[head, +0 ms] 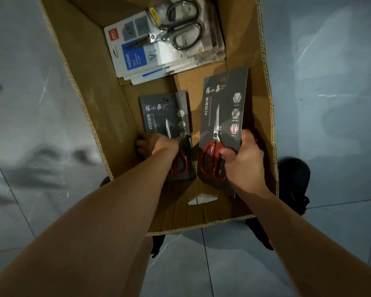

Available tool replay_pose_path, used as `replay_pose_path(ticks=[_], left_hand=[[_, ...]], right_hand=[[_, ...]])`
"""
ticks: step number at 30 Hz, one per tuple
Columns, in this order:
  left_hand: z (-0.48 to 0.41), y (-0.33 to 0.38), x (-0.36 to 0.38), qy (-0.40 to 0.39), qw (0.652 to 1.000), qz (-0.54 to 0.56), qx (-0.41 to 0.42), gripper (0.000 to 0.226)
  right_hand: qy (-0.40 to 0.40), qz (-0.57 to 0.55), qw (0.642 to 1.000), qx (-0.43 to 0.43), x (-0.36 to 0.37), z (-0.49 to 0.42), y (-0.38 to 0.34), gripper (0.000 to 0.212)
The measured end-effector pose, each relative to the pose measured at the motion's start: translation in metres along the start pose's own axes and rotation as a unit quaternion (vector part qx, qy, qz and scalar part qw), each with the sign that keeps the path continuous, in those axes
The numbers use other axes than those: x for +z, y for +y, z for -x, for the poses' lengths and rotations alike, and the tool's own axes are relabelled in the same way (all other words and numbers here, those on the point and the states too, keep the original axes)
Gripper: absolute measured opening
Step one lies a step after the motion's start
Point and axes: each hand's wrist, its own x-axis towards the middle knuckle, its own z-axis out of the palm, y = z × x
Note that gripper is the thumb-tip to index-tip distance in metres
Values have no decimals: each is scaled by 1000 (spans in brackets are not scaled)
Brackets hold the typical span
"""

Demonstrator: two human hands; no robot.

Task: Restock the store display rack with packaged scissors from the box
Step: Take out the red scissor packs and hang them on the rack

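Note:
I look down into an open cardboard box on the floor. My right hand grips a dark grey card with red-handled scissors, lifted and tilted above the box floor. My left hand reaches deep into the box and holds a second dark card of red-handled scissors that lies on the bottom, fingers curled round its left edge. At the far end lies a stack of white and blue cards with black-handled scissors.
Grey glossy floor tiles surround the box. My dark shoes stand at the box's near right corner. The display rack is not in view.

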Motion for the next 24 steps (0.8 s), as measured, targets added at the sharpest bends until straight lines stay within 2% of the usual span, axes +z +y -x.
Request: replay_pose_path(ticks=[3, 5, 6, 8, 9, 12, 14, 16, 18, 20, 24], left_hand=[[-5, 6, 9, 30, 999, -10, -30, 124], [-11, 5, 12, 44, 998, 9, -42, 124], [-13, 4, 14, 30, 998, 36, -39, 110], [-11, -1, 15, -50, 994, 93, -9, 53], [-8, -4, 12, -69, 991, 112, 2, 39], [10, -15, -11, -39, 987, 144, 65, 57], [34, -20, -37, -6, 979, 182, 89, 49], [62, -26, -65, -6, 965, 242, 101, 38], [96, -28, -99, -26, 939, 325, 111, 30], [130, -26, -140, -48, 910, 395, 118, 21], [204, -18, -230, -103, 876, 437, 173, 10]], right_hand=[[1, 20, 1000, 13, 0, -4, 5, 40], [-1, 37, 999, 6, -2, -4, 7, 39], [0, 44, 999, 2, -4, -3, 7, 38], [0, 66, 998, -10, -10, -2, 7, 36], [-2, 79, 997, -16, -14, 0, 6, 35], [-13, 87, 996, -36, -27, 9, -4, 25], [-11, 69, 997, -41, -37, 18, -17, 17], [-8, 37, 999, -27, -48, 29, -37, 10], [10, -14, 1000, -7, -65, 45, -63, 3], [46, -58, 997, 3, -90, 64, -96, 14], [85, -147, 985, 14, -155, 117, -166, 10]])
